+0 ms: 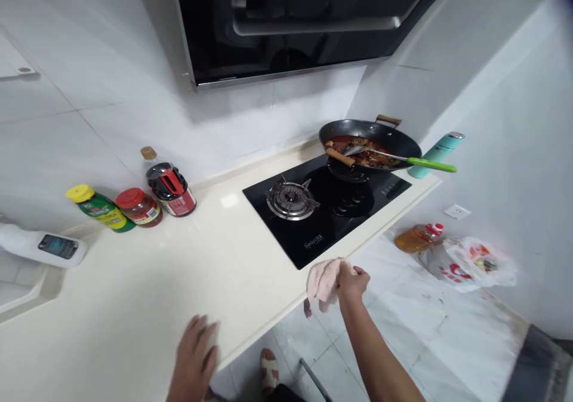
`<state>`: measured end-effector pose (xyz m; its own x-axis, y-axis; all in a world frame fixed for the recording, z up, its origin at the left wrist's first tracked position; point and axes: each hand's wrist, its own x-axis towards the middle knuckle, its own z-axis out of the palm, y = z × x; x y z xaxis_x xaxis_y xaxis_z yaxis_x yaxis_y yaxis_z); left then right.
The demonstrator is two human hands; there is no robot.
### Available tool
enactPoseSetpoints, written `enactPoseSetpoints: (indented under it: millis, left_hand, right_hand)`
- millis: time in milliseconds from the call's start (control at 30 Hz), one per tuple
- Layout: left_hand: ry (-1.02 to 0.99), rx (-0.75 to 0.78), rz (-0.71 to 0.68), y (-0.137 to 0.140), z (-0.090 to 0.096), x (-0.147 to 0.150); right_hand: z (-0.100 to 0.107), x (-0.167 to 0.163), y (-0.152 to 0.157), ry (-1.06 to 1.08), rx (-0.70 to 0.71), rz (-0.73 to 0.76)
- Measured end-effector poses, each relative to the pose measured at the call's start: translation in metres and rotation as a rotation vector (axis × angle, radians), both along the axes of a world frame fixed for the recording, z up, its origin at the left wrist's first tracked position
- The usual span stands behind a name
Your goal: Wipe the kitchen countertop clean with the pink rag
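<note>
My right hand (353,281) grips a crumpled pink cloth (323,281) at the front edge of the cream countertop (188,270), just in front of the black gas hob (326,208). My left hand (194,354) rests flat on the countertop near its front edge, fingers spread, holding nothing. On the hob's far burner sits a black wok (371,139) with red saucy food and a spatula with a green handle (425,163) lying in it.
Against the wall at left stand a yellow-capped green bottle (101,208), a red-lidded jar (139,207) and a dark bottle (172,188). A white bottle (42,245) lies by the sink. An oil bottle (416,238) and plastic bag (470,263) sit on the floor. A range hood (290,25) hangs overhead.
</note>
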<state>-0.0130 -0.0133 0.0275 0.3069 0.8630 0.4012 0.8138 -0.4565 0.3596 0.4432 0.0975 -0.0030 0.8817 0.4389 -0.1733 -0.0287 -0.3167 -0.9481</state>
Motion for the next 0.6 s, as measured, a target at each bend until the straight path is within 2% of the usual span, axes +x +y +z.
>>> enactPoseSetpoints:
  millis: [100, 167, 267, 367, 500, 600]
  left_hand:
    - [0.073, 0.085, 0.130, -0.007, -0.011, -0.048]
    - [0.125, 0.084, 0.201, -0.011, -0.017, -0.064]
    - [0.188, 0.066, 0.264, -0.015, -0.023, -0.068]
    - [0.224, 0.038, 0.296, -0.016, -0.028, -0.065]
    - [0.254, 0.014, 0.338, -0.016, -0.030, -0.064]
    - [0.290, 0.067, 0.302, -0.015, -0.024, -0.063]
  right_hand:
    - [0.012, 0.022, 0.003, -0.100, -0.021, 0.009]
    - [0.024, 0.040, 0.014, -0.177, -0.036, 0.037]
    - [0.042, 0.064, 0.039, -0.304, -0.065, 0.118]
    - [0.049, 0.077, 0.059, -0.437, -0.131, 0.270]
    - [0.041, 0.073, 0.066, -0.579, -0.295, 0.481]
    - [0.034, 0.059, 0.072, -0.666, -0.406, 0.507]
